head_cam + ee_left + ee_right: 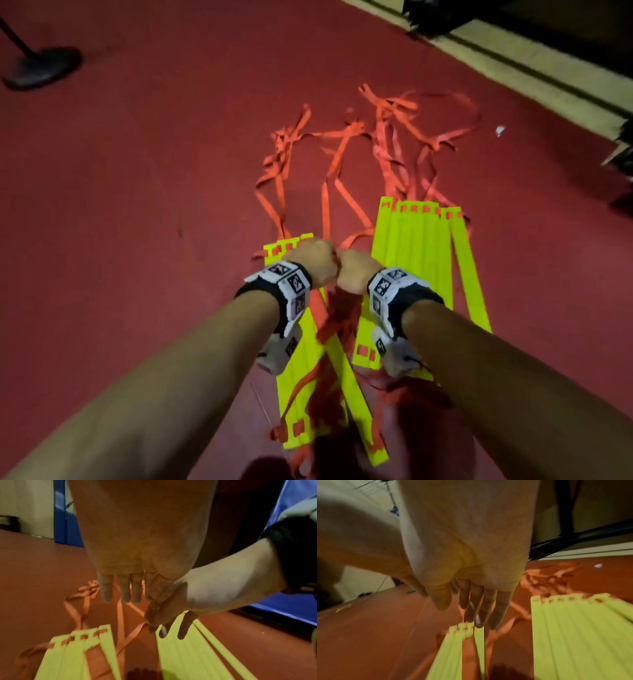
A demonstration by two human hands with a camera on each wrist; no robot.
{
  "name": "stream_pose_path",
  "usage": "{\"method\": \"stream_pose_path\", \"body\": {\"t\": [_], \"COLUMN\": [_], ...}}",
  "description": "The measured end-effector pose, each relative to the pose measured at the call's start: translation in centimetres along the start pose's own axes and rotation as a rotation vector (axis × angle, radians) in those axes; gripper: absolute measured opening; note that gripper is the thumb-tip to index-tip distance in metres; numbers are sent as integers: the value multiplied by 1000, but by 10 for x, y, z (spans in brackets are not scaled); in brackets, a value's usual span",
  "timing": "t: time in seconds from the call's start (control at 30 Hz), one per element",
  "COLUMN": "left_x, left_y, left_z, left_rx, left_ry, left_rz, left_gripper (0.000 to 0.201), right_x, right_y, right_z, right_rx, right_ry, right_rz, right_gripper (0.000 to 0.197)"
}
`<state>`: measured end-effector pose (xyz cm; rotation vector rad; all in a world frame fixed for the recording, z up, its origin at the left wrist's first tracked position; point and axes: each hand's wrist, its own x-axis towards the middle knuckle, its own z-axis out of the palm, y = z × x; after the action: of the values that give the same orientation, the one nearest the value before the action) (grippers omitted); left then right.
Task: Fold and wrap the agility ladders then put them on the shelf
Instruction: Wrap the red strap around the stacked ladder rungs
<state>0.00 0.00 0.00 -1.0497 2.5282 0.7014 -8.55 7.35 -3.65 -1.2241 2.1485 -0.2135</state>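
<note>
Two bundles of yellow ladder rungs lie side by side on the red floor, the left bundle (289, 390) loose and fanned, the right bundle (421, 246) neater. Tangled orange straps (387, 137) trail away from their far ends. My left hand (308, 257) hangs over the far end of the left bundle (72, 655), fingers (123, 592) straight and holding nothing. My right hand (356, 270) is right beside it over the gap between the bundles, fingers (481, 612) straight and pointing down near a strap (133, 632). The right bundle (573, 635) lies to its right.
A dark round stand base (41, 68) sits at the far left. A beige ledge (513, 68) with dark objects runs along the upper right, and a white scrap (500, 130) lies near it. Blue padding (295, 496) shows behind my right arm.
</note>
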Motion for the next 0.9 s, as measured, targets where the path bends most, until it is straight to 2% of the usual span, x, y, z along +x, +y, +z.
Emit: {"method": "stream_pose_path", "body": {"t": [0.1, 0.17, 0.23, 0.3, 0.43, 0.53, 0.63, 0.67, 0.77, 0.8, 0.9], "left_x": [27, 41, 52, 56, 58, 65, 75, 80, 84, 83, 76], "left_y": [-46, -77, -99, -112, -116, -106, -91, -87, -70, -66, -57], "left_z": [65, 102, 129, 150, 170, 166, 147, 141, 123, 120, 112], "left_rx": [14, -32, -102, -204, -475, -625, -798, -871, -979, -1005, -1046], "left_ry": [-96, -114, -94, -92, -99, -52, 36, 51, 78, 107, 203], "left_rz": [-69, -129, -155, -196, -323, -393, -475, -466, -361, -337, -322], "left_gripper": [42, 41, 44, 49, 61, 82, 103, 96, 35, 27, 32], "right_x": [27, 40, 52, 59, 57, 57, 61, 62, 58, 56, 47], "right_y": [16, 25, 35, 43, 57, 66, 75, 78, 83, 82, 77], "right_z": [81, 131, 166, 192, 205, 188, 161, 151, 124, 118, 108], "right_rx": [-63, -64, -87, -150, -153, -112, 54, 129, 385, 477, 677], "right_ry": [-100, -138, -106, -28, 124, 113, 39, 31, 71, 68, 29], "right_rz": [10, 85, 153, 180, 99, 49, -29, -46, -37, -27, 13], "right_gripper": [35, 46, 62, 66, 61, 50, 42, 41, 21, 20, 14]}}
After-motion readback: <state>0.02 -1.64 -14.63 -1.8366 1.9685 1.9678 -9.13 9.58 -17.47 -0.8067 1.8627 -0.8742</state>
